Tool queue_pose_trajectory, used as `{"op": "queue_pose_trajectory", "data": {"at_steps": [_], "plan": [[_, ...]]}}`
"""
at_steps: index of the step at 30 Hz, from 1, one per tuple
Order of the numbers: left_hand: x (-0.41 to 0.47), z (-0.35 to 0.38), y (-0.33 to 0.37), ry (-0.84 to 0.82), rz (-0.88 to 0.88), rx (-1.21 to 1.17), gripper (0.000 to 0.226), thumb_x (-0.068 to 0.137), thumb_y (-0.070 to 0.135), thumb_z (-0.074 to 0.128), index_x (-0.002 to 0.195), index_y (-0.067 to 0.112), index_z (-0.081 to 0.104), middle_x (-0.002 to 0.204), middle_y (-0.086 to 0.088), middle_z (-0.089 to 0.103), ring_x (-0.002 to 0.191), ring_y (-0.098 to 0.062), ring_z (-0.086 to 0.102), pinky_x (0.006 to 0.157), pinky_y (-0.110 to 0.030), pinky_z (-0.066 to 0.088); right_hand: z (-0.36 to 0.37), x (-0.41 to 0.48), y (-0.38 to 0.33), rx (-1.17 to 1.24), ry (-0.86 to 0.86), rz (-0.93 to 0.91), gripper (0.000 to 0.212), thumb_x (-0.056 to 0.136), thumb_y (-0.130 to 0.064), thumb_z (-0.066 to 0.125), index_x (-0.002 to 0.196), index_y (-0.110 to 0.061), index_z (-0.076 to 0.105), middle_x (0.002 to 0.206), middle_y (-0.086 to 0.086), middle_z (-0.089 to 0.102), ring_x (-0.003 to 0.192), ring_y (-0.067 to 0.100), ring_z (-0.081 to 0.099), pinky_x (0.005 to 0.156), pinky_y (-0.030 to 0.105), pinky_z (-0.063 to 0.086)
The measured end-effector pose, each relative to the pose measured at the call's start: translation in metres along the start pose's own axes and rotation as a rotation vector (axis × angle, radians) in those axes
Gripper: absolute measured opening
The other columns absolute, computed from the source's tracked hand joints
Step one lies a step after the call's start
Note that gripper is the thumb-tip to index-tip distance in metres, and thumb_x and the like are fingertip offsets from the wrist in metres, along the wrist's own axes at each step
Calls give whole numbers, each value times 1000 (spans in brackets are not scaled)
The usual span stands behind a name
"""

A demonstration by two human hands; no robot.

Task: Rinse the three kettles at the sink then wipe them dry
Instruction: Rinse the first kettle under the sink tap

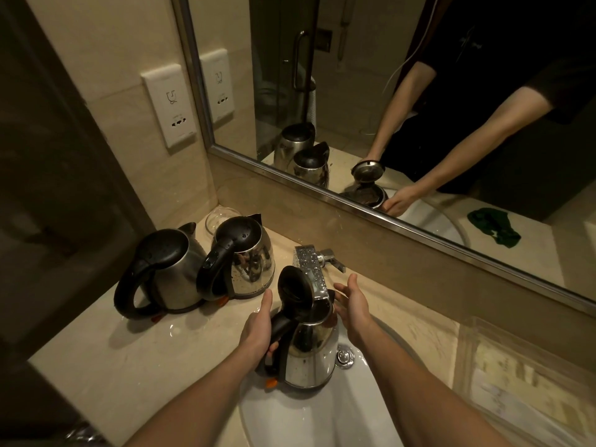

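A: Where does the view look from?
B: The person's head, facing forward and steeply down at the sink (306,414) and counter (145,366).
A: How near?
B: Close. Both forearms (193,404) enter from the bottom edge; the left hand (258,330), right hand (353,304) and kettle (311,353) sit just below mid-frame.
A: And further off?
B: The wall (113,59) and mirror (354,91) fill the top. The wide lens tilts the scene, so the mirror's frame slants down to the right.

left steel kettle (167,272), black lid shut, middle kettle (248,266) just beside it, droplets all over, both upright on my counter (161,366), third kettle (311,350) upright over the white sink (290,421), lid flipped open
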State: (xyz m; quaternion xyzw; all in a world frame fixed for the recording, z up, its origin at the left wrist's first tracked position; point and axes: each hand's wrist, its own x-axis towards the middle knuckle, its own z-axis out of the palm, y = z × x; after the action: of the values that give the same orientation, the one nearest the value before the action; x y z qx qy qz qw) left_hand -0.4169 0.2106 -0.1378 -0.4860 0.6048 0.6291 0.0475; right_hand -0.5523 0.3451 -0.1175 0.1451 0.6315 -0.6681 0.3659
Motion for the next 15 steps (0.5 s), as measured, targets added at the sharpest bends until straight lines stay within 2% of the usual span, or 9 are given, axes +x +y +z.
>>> {"op": "queue_pose_trajectory", "data": {"at_steps": [10,15], "plan": [[-1,-2,0,-2,-12,-6,79,92,78,22,89,8,59,49,-2,50,36,-13,49,42,-23,40,0,0,2,5,-3,11,64,98,-58,32,125,-5,56,125,13,58,117,26,56,101,35,39],[-2,0,1,13,-10,-20,77,92,78,24,79,9,54,53,-5,52,37,-15,50,41,-24,40,-1,-1,2,17,0,8,63,98,-56,33,125,-4,56,128,14,58,113,26,58,101,35,42]]}}
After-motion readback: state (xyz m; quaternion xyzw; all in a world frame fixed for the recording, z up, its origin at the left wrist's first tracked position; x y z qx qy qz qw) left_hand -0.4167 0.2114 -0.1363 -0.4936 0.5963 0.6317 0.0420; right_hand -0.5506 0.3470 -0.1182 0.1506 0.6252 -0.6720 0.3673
